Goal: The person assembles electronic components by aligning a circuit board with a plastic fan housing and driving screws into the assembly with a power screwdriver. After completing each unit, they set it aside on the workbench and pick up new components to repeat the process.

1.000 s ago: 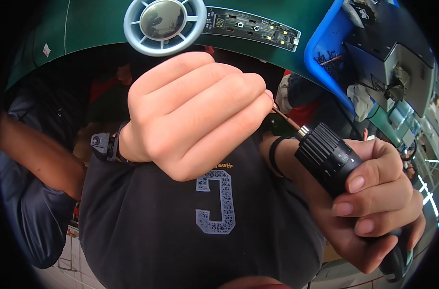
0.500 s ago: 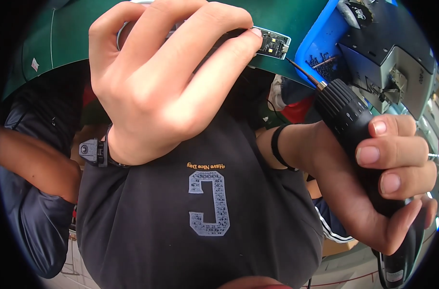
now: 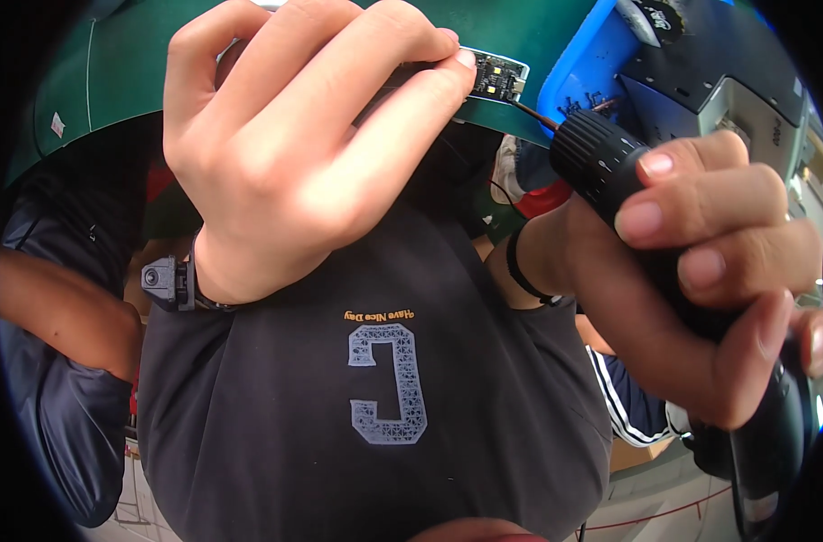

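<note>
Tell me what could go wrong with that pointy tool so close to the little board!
The bit of the screwdriver is right by the end of the board, so a slip might scratch its parts.
The fingertips of the left hand grip the board nearby, so the bit could perhaps poke them.
The screwdriver in the right hand also overlaps the bin in this view; a bump is possible, though the gap is hard to judge.

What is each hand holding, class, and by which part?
The right hand grips the black screwdriver around its body, behind the ribbed front. The left hand covers part of the circuit board; whether it grips cannot be told.
</note>
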A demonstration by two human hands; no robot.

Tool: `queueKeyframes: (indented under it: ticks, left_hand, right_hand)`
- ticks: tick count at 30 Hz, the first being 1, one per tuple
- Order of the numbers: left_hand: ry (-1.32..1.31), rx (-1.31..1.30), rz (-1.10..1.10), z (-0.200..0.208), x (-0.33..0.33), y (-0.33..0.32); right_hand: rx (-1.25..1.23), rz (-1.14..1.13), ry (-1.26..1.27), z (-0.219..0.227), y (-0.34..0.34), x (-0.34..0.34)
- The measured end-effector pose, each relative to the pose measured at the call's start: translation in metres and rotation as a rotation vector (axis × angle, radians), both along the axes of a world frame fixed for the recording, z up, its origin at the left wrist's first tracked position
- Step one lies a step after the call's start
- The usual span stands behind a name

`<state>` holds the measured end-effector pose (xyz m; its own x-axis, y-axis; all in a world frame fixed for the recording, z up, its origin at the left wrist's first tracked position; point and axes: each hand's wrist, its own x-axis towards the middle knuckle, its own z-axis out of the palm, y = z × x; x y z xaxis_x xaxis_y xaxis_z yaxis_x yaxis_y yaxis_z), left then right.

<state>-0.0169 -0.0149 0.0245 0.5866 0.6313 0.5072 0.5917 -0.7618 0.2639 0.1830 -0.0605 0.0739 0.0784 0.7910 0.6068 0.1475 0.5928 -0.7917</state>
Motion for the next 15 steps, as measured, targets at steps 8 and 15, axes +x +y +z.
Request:
queueKeyframes:
  ticks: [8, 15]
  left_hand:
    - [-0.05, 0.006, -0.071, 0.006, 0.003, 0.004]
    - [-0.007, -0.035, -0.105, 0.006, 0.004, 0.003]
  right_hand:
    - [0.028, 0.066, -0.111, -0.008, 0.001, 0.005]
    - [0.102, -0.26, 0.215, 0.002, -0.051, 0.009]
